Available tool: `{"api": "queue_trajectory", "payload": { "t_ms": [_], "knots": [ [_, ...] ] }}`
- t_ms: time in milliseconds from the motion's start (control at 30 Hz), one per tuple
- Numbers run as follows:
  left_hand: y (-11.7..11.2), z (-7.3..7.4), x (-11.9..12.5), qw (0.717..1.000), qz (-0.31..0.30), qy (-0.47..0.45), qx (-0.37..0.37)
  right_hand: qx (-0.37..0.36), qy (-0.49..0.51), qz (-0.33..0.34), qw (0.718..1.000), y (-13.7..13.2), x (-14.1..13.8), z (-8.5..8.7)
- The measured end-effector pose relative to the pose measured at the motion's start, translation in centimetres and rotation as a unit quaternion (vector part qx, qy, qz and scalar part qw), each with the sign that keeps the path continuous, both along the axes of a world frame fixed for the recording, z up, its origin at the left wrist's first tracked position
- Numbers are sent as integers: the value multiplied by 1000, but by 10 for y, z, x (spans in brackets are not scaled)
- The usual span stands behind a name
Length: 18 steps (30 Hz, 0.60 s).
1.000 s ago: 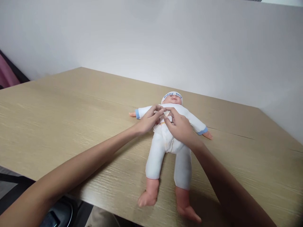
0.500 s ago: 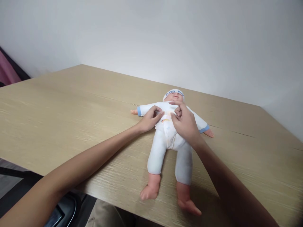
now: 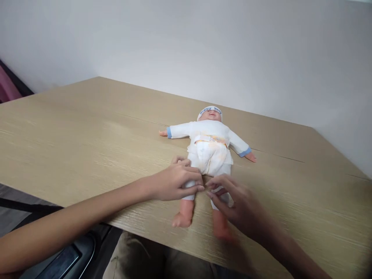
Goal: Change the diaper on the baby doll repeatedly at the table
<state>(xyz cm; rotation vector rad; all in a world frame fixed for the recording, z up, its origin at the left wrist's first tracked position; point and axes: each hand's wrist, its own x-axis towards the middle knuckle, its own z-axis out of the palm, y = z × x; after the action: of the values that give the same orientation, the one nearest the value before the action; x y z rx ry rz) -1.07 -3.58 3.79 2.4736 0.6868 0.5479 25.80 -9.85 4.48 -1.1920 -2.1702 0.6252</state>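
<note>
A baby doll [image 3: 210,127] in white clothes with blue cuffs lies on its back, its head toward the wall. Around its waist and hips is a white diaper [image 3: 210,153], its front band closed across the belly. My left hand [image 3: 181,180] hovers over or rests on the doll's leg at image left, fingers loosely bent and apart; contact is unclear. Over the other leg is my right hand [image 3: 235,199], slightly blurred, with thumb and fingers apart. Nothing shows in either hand. Both hands partly hide the doll's legs.
The doll lies on a wooden table [image 3: 101,128] with a thin seam across it. A pale wall [image 3: 186,50] stands behind. Below the front edge are the person's trousers [image 3: 130,255] and a dark object with a glossy panel [image 3: 61,261]. Something pink [image 3: 8,85] shows at far left.
Both hands have moved down from the diaper's waist to the doll's legs. The diaper's front band is now uncovered. The view has shifted slightly.
</note>
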Motion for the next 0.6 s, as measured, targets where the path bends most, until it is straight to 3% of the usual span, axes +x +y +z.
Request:
{"api": "queue_trajectory", "payload": {
  "t_ms": [133,200,300,467,600],
  "knots": [
    [11,-9,3,996,92,6,-4,31,-50,-82,995,12,12,-18],
    [19,-13,7,991,131,4,-3,40,-64,-133,988,23,9,-20],
    [29,-18,15,986,168,4,12,70,-108,-159,979,33,-3,-21],
    [34,-27,21,983,184,-3,24,129,-143,-157,969,33,-15,-30],
    [31,-30,17,986,163,-36,29,135,-131,-155,970,27,-15,-36]
  ]
}}
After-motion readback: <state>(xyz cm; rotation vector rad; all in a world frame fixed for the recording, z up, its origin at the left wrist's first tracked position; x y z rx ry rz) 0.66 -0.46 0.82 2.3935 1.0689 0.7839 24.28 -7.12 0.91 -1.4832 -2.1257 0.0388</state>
